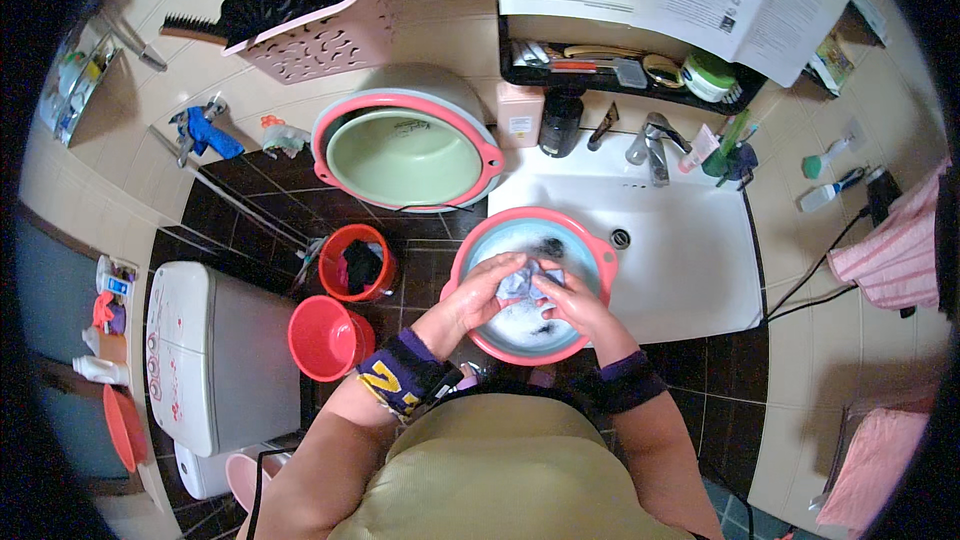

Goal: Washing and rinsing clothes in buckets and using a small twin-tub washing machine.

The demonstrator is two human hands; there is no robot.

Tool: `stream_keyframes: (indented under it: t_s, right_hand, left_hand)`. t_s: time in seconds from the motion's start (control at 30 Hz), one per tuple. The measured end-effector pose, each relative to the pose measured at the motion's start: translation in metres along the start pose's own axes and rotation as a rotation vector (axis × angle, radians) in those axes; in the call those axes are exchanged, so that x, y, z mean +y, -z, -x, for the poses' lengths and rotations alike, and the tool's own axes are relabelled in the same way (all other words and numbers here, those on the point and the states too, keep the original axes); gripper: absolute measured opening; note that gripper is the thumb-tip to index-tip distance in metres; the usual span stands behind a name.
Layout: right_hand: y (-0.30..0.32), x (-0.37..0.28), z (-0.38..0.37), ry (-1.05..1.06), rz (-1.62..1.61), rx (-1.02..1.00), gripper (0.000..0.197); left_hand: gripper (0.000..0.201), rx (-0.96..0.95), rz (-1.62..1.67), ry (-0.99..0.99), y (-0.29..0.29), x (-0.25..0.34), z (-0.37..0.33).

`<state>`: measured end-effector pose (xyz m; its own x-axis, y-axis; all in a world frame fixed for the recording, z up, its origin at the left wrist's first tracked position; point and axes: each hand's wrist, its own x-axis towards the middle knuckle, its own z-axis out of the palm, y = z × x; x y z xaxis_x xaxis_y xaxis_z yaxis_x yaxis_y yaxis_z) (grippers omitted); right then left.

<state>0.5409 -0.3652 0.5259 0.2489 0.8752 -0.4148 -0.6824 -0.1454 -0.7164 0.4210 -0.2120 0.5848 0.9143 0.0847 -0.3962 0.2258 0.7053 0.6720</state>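
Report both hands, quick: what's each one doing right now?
Left hand: closed on the pale blue cloth, over the sudsy basin.
Right hand: closed on the same cloth, from the other side.

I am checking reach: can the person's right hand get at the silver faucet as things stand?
Probably yes: over the white sink the way to the silver faucet looks free, though the right hand may need to release the pale cloth.
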Motion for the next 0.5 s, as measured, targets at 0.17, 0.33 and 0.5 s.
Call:
stream_keyframes:
  t_s: [0.17, 0.33, 0.5]
  right_hand:
    - [-0.007, 0.009, -0.008, -0.044, 0.255, 0.104, 0.050]
    - [-0.011, 0.000, -0.013, -0.056, 0.254, 0.083, 0.038]
    - [-0.057, 0.012, -0.012, 0.336, 0.648, 0.405, 0.031]
  left_hand:
    - [0.022, 0.072, 0.059, -0.034, -0.003, 0.000, 0.000]
    - [0.025, 0.485, -0.027, -0.110, 0.028, -0.033, -0.021]
    - [0.033, 0.626, -0.114, -0.084, 0.028, -0.053, -0.035]
